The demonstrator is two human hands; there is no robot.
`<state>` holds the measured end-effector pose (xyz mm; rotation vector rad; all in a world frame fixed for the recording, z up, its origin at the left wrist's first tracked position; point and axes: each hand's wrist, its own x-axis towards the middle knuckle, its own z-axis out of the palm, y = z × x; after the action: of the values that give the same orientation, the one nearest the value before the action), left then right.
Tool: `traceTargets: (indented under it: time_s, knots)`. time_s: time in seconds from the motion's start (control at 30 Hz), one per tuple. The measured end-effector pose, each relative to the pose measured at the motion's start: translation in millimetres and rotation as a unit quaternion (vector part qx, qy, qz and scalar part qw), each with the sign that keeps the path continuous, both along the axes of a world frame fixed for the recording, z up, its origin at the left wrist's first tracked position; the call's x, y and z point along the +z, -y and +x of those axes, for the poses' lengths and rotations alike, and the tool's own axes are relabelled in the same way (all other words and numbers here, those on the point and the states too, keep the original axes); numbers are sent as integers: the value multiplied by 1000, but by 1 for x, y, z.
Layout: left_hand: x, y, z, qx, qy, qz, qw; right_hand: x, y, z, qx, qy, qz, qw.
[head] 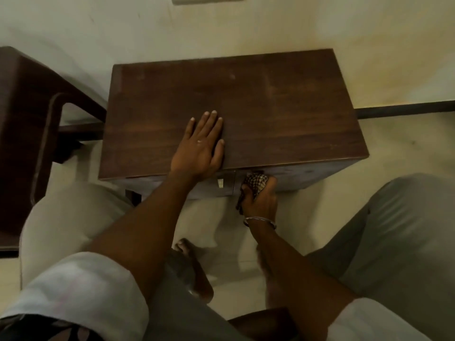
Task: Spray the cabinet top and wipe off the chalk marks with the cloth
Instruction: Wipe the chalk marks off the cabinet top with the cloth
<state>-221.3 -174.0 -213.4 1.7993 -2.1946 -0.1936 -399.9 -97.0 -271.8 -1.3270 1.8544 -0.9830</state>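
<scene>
The dark wooden cabinet top (270,107) fills the middle of the head view, with faint pale smudges near its back edge. My left hand (200,146) lies flat on the front part of the top, fingers spread, holding nothing. My right hand (261,200) is below the front edge, against the cabinet's front face, shut on a crumpled checked cloth (256,182). A metal bangle sits on that wrist. No spray bottle is in view.
A dark brown chair (32,119) stands to the left of the cabinet. A pale wall is behind it, pale floor (406,148) to the right. My knees in grey trousers (394,230) flank the cabinet, and a bare foot (194,267) is below.
</scene>
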Motion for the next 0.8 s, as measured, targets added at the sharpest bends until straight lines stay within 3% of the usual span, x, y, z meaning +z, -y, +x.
traceTargets:
  time_s: [0.13,0.4,0.7,0.8]
  knots:
    - [-1,0,0,-1,-5,-6,1000,-13,0,4,4,9,2,1000]
    - [-5,1,3,-11,-33,-17,999,-43,16,-6,19,57,99,993]
    - [-4,-2,4,-2,-46,-20,999,-24,-2,4,-10,47,-17,999]
    - [-3,-2,4,-1,-52,-16,999,-24,3,5,-2,35,-15,999]
